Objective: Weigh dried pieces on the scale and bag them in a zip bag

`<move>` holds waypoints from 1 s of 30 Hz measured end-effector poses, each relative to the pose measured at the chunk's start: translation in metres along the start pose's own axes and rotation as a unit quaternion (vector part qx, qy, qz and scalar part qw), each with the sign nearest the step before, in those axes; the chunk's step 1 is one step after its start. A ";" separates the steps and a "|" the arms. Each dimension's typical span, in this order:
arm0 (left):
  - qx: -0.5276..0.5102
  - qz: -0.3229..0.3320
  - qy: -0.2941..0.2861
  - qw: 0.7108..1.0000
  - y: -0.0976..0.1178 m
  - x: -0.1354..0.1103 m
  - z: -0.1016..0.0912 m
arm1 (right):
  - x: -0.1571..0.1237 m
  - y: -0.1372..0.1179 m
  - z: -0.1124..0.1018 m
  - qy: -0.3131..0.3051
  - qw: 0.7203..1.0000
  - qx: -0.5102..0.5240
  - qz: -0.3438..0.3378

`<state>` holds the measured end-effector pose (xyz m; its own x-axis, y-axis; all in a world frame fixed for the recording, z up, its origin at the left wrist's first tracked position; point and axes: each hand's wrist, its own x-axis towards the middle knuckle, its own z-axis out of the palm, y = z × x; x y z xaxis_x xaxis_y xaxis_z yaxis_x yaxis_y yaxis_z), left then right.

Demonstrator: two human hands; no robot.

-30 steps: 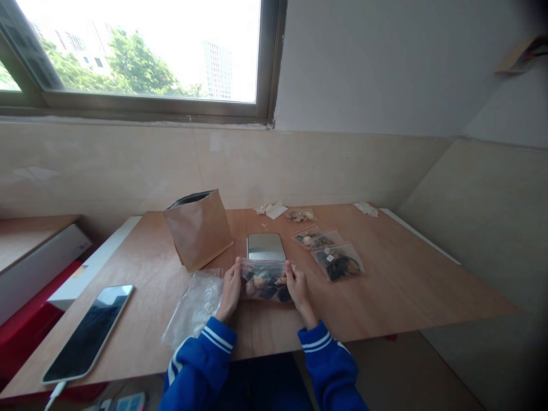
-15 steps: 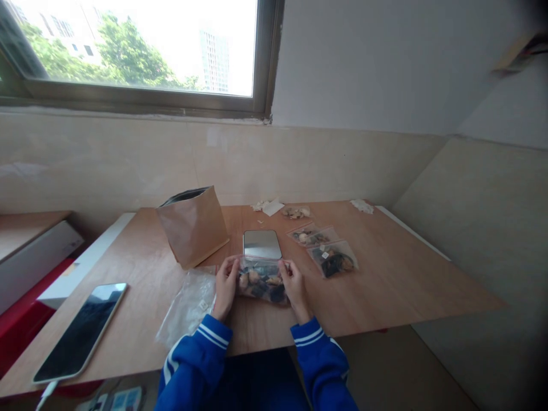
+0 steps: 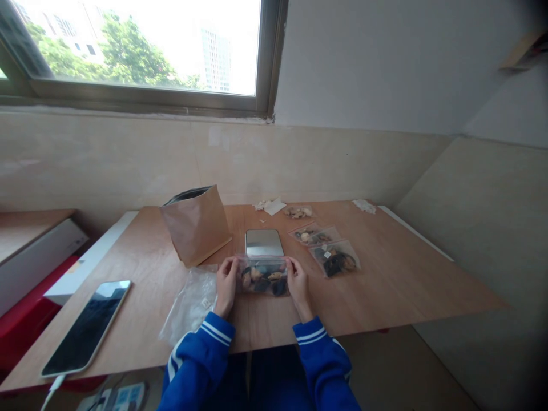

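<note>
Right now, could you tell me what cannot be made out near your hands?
Head view: the zip bag, contents too small to identify, ends under the left hand and right hand.
Head view: the next bag's tag, too small to read.
Head view: inside the paper bag, hidden by its wall.

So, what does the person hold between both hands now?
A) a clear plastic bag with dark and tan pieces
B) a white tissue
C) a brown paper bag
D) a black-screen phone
A. The left hand and right hand grip the two ends of the clear plastic bag, with the pieces showing through it.
</note>
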<state>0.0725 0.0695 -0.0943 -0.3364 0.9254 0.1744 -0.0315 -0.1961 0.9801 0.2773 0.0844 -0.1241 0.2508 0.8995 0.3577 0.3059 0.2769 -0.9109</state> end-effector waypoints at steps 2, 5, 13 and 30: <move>0.032 0.023 -0.004 0.999 0.002 -0.002 0.000 | 0.000 -0.003 -0.001 0.017 1.000 -0.003 0.001; 0.090 0.060 -0.017 0.994 0.003 -0.005 0.001 | -0.001 -0.009 -0.002 0.044 0.999 -0.006 0.004; 0.115 0.085 -0.016 0.990 0.002 -0.008 0.000 | -0.002 -0.012 -0.002 0.068 0.998 0.005 -0.002; 0.045 0.041 -0.073 0.995 0.002 -0.011 0.003 | -0.007 -0.014 -0.002 0.008 0.999 0.049 0.011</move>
<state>0.0791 0.0596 -0.0942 -0.1930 0.9463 0.2592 0.0764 -0.2489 0.9655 0.2734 0.0740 -0.1135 0.2704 0.9007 0.3400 0.2084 0.2900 -0.9341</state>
